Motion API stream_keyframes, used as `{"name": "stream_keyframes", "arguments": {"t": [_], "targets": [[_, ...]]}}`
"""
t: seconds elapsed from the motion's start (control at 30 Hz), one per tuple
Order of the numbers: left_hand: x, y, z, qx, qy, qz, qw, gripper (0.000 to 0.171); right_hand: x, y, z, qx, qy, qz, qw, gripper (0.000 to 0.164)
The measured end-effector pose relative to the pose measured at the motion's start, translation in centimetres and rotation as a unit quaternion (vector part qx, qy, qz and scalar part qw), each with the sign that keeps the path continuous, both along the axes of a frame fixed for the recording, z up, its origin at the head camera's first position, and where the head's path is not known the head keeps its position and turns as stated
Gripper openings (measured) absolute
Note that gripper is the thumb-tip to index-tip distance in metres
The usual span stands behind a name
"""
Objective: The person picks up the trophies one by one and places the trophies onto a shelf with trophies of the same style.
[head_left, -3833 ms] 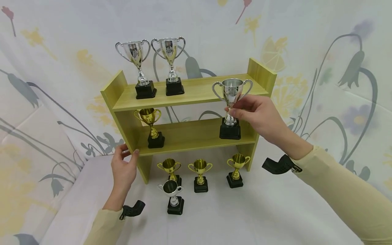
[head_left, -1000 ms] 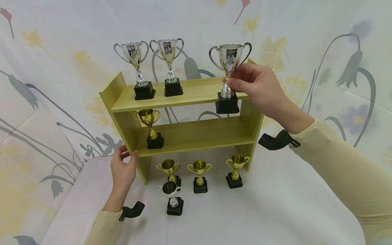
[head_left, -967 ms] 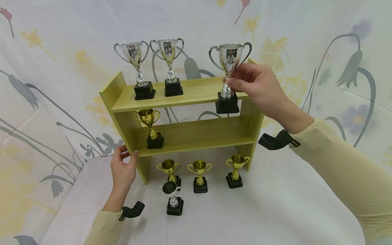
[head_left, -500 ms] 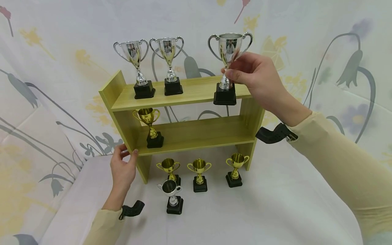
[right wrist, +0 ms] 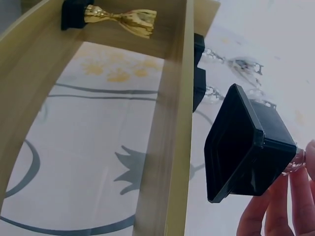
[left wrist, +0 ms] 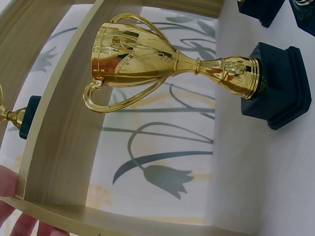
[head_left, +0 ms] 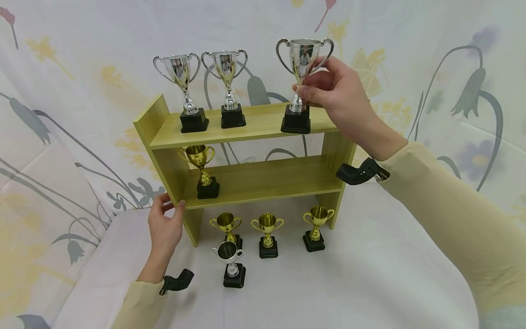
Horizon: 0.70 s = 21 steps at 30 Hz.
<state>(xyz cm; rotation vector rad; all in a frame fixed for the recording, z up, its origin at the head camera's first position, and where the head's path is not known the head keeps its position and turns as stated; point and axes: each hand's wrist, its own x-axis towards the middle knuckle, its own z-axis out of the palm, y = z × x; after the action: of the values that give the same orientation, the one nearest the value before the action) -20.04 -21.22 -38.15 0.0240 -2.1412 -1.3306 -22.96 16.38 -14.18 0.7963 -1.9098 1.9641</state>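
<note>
My right hand point(head_left: 343, 98) pinches a silver trophy cup point(head_left: 303, 57) by its stem and holds it upright at the right part of the top shelf. In the right wrist view, the underside of its black base point(right wrist: 256, 147) shows, with a gap between it and the shelf edge. My left hand point(head_left: 165, 226) grips the left side panel of the wooden shelf unit point(head_left: 263, 176), thumb in front and fingers behind. On the top board stand two silver trophies, one at the left point(head_left: 179, 68) and another beside it point(head_left: 225, 66). A gold trophy point(head_left: 198, 156) stands at the left of the middle board.
Under the unit, three gold trophies stand on the white cloth: a left one point(head_left: 227, 222), a middle one point(head_left: 268, 224) and a right one point(head_left: 318, 217). A smaller silver trophy point(head_left: 228, 251) is in front of the left one. A flower-printed curtain point(head_left: 427, 137) hangs behind.
My right hand has raised the silver trophy from in front of the middle board to top-board height, lately shifting slightly left. My left hand keeps its grip on the panel.
</note>
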Motion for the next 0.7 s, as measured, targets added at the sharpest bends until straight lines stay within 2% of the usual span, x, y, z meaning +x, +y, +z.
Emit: {"name": "stream_keyframes", "arguments": {"t": [0.2,0.7], "targets": [[-0.1,-0.1,-0.2,-0.003,0.001,0.003,1.0,0.032,-1.0,-0.2,0.2,0.004,0.002,-0.004,1.0,0.023],[0.0,0.1,-0.1,0.005,-0.004,0.001,1.0,0.033,-2.6,-0.7,0.5,-0.005,-0.031,-0.011,0.999,0.023]]}}
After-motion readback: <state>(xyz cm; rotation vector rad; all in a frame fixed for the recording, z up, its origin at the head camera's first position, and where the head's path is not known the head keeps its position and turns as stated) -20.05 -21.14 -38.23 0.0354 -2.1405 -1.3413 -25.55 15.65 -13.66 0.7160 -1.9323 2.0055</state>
